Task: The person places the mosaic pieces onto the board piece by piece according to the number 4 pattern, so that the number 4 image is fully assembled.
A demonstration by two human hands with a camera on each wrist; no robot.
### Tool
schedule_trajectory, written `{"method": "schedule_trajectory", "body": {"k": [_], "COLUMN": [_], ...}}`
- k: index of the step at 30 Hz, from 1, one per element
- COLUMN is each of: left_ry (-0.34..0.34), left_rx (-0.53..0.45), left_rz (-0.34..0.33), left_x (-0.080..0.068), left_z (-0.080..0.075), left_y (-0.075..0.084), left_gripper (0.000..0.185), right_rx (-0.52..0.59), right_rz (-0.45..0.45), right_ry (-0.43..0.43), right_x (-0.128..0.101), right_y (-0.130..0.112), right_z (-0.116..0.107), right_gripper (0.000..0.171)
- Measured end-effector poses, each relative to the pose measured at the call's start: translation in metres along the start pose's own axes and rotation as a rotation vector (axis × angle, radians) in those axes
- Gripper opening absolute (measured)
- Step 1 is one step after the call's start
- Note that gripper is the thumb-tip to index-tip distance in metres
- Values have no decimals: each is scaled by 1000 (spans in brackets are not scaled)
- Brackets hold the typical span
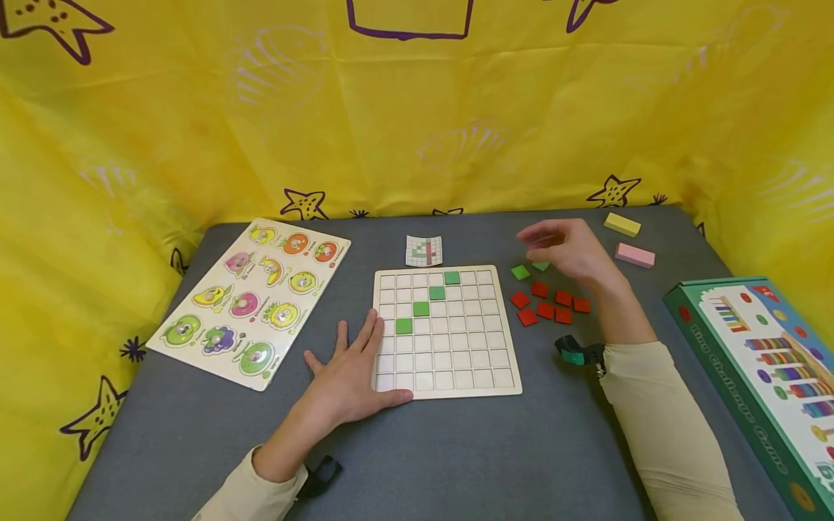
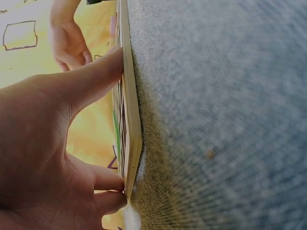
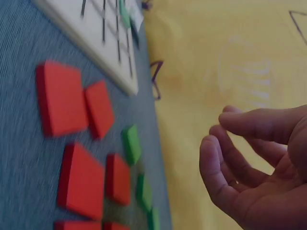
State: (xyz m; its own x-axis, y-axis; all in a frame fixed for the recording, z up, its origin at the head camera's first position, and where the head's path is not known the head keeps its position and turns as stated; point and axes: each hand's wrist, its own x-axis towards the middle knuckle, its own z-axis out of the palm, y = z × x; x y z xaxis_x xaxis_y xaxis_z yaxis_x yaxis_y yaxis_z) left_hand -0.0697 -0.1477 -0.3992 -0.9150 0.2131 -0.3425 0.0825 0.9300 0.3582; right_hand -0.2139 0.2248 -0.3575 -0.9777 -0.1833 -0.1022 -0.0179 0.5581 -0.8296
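Observation:
A white grid board (image 1: 447,354) lies on the table, with several green tiles (image 1: 421,309) set in a diagonal on it. My left hand (image 1: 345,380) rests at its left side, fingers spread along the edge and thumb at the near corner; the left wrist view shows thumb and fingertips touching the rim. My right hand (image 1: 565,250) hovers beyond the board's right side, over loose green tiles (image 1: 520,272). In the right wrist view its fingers (image 3: 216,163) are loosely bent, with nothing between them and the thumb. Several red tiles (image 1: 544,310) lie loose just nearer.
A small pattern card (image 1: 423,251) lies behind the board. At left is a fruit puzzle board (image 1: 260,304). A yellow block (image 1: 622,224) and a pink block (image 1: 635,255) sit at the back right, and a green game box (image 1: 756,376) at the right edge. Yellow cloth (image 1: 417,108) hangs behind the table.

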Motion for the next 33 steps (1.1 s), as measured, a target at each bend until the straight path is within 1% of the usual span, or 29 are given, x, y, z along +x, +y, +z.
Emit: {"method": "schedule_trajectory", "body": {"k": [4, 8, 12, 15, 21, 25, 33], "left_ry": [-2, -5, -3, 1, 14, 16, 11], "left_rx": [7, 9, 7, 9, 10, 11, 14], "left_rz": [-1, -3, -3, 1, 13, 15, 13], "left_x": [0, -1, -2, -2, -1, -1, -1], "left_z": [0, -1, -1, -1, -1, -1, 0], "left_y": [0, 0, 0, 0, 2, 2, 2], "left_gripper": [126, 126, 125, 125, 125, 124, 125], "right_rx": [-67, -122, -181, -249, -371, -399, -392], "right_rz": [33, 67, 104, 119, 104, 100, 68], "right_ry": [25, 27, 46, 69, 81, 70, 34], "right_x": [2, 4, 8, 10, 11, 11, 11], "right_y": [12, 25, 35, 37, 32, 31, 31], "right_z": [-5, -7, -8, -8, -5, -4, -1], "right_gripper": [36, 35, 36, 37, 33, 34, 31]}}
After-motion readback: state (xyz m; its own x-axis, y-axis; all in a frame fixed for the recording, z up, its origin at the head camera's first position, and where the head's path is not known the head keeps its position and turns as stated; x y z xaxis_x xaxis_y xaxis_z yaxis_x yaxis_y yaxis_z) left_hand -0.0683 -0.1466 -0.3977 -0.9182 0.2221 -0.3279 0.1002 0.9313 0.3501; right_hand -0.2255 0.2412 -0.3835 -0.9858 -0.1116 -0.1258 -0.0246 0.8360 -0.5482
